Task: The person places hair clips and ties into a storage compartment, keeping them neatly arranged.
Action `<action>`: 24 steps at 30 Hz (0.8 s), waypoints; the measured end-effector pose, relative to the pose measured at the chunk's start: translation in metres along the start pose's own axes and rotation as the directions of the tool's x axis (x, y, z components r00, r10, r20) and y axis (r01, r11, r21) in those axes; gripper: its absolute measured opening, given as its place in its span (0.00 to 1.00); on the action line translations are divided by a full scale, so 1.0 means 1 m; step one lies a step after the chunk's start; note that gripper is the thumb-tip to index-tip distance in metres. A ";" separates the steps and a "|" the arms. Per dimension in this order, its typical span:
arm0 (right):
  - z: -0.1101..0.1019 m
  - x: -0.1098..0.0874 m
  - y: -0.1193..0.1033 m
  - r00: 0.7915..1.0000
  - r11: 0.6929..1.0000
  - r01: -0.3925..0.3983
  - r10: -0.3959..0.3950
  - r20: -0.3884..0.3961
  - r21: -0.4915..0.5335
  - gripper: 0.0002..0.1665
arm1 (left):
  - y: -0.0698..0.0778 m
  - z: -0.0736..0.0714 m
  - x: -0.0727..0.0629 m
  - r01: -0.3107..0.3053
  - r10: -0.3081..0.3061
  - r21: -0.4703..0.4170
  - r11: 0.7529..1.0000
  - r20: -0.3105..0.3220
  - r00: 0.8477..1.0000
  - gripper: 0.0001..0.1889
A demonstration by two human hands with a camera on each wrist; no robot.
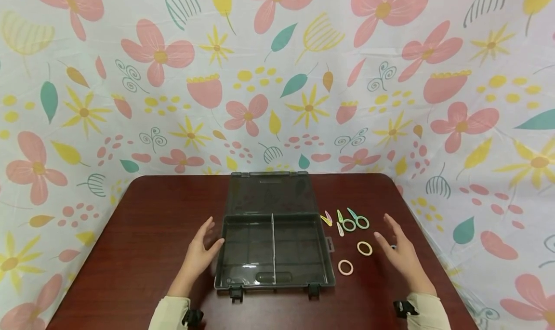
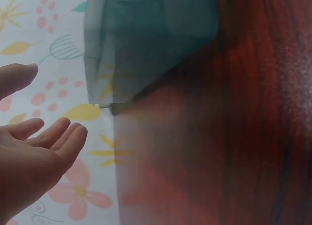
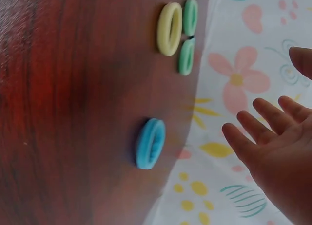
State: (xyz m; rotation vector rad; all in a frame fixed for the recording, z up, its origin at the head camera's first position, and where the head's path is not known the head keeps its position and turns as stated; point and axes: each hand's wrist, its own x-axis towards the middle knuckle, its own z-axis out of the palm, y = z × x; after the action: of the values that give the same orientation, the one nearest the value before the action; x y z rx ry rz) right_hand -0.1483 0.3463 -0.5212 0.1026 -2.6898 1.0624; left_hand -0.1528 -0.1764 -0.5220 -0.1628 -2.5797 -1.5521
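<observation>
A dark translucent plastic box lies opened flat on the table, a divider splitting its base into two compartments with nothing in them. My left hand is held beside its left wall, thumb near the rim, fingers extended and holding nothing. To the right of the hair ties, my right hand hovers with spread fingers, also holding nothing. Close to it are a yellow hair tie and a blue hair tie, which the hand mostly hides in the head view. A peach hair tie lies nearer the box.
Two green hair ties lie farther back, among several small snap hair clips right of the box. The box lid leans back toward the flowered cloth. Two black latches stick out at the front.
</observation>
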 end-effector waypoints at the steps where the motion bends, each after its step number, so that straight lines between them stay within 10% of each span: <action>1: 0.001 0.000 0.003 1.000 1.000 -0.010 0.010 0.007 0.013 0.40 | -0.002 0.000 0.000 0.003 -0.003 -0.022 1.000 0.001 1.000 0.36; 24: 0.012 0.037 0.029 0.968 0.968 -0.160 0.115 0.224 0.193 0.40 | -0.016 0.004 0.001 0.218 -0.201 -0.225 0.950 0.094 0.975 0.34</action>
State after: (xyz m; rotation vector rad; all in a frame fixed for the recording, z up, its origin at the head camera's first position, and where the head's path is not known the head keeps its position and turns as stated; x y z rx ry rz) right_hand -0.1913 0.3603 -0.5401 0.0702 -2.7950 1.4546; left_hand -0.1567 -0.1803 -0.5379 0.0384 -2.5274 -1.9600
